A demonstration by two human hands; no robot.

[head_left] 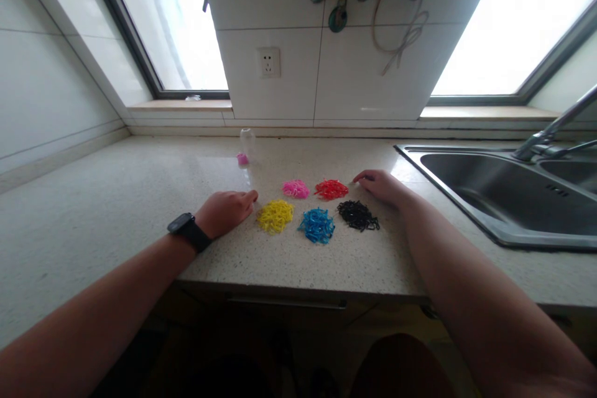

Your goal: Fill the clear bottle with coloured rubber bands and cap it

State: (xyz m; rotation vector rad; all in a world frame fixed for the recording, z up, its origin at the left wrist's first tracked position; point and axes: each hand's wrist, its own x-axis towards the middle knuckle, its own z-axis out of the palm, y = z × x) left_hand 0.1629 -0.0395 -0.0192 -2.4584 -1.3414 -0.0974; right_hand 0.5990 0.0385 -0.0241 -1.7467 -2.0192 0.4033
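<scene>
Several small piles of coloured rubber bands lie on the speckled countertop (116, 224): pink (295, 189), red (331, 189), yellow (275, 216), blue (317, 224) and black (357, 215). My left hand (226, 211), with a black watch on the wrist, rests on the counter just left of the yellow pile, fingers curled under. My right hand (380, 185) lies flat on the counter to the right of the red pile, fingertips close to it, fingers stretched out. Neither hand visibly holds anything.
A small clear bottle (245, 143) with pink bands at its bottom stands behind the piles. A steel sink (504, 199) with a faucet (550, 130) is at the right. A socket (268, 63) and hanging utensils are on the tiled wall.
</scene>
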